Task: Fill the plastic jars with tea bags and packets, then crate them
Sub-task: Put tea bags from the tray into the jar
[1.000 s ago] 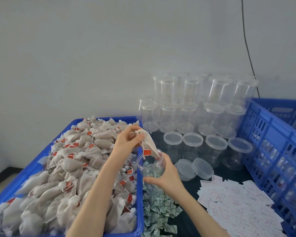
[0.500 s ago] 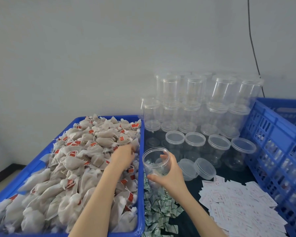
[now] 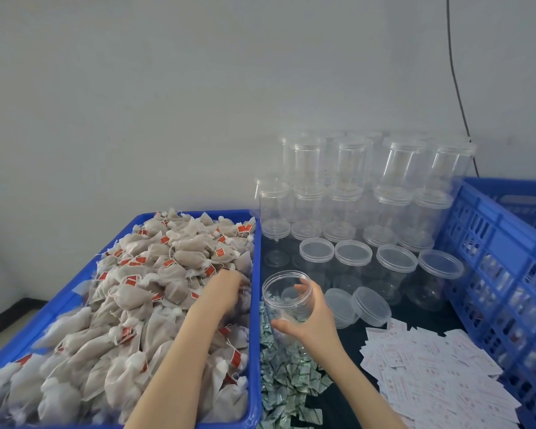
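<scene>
My right hand (image 3: 314, 323) grips an open clear plastic jar (image 3: 287, 292) from the side, held tilted just right of the blue bin (image 3: 192, 214). Something pale lies inside the jar. The bin is heaped with tea bags (image 3: 155, 274) carrying red tags. My left hand (image 3: 226, 289) reaches down into the heap near the bin's right wall, and its fingertips are buried among the bags. Small green-white packets (image 3: 285, 376) lie piled under the jar.
Lidded empty jars (image 3: 347, 187) stand stacked against the wall, and two loose lids (image 3: 372, 305) lie in front of them. White paper packets (image 3: 440, 376) spread across the dark table at the right. A tall blue crate (image 3: 492, 258) borders the right side.
My left hand dropped a tea bag into the jar, then moved down into the heap in the bin. The jar in my right hand has stayed in about the same place.
</scene>
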Demonstrator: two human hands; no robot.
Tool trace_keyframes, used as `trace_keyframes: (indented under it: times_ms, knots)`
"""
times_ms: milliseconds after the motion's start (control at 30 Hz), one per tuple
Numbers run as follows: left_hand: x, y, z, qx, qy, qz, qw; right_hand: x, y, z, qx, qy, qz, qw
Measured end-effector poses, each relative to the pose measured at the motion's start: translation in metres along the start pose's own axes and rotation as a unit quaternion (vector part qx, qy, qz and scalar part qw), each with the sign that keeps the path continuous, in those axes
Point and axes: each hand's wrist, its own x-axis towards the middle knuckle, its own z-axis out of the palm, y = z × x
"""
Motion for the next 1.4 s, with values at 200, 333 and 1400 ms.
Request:
trace_keyframes:
  times_ms: [200, 333, 1400]
  knots:
    - [-0.004, -0.001, -0.013, -0.090, 0.183, 0.013, 0.979, 0.001, 0.003, 0.003, 0.000, -0.004, 0.006, 1.000]
    - [-0.004, 0.000, -0.023, -0.177, 0.257, 0.006, 0.950, 0.002, 0.002, 0.004, 0.006, -0.012, 0.014, 1.000]
    - [0.012, -0.002, 0.023, 0.115, -0.045, -0.040, 0.992, 0.005, -0.001, 0.007, 0.046, 0.003, 0.015, 0.999]
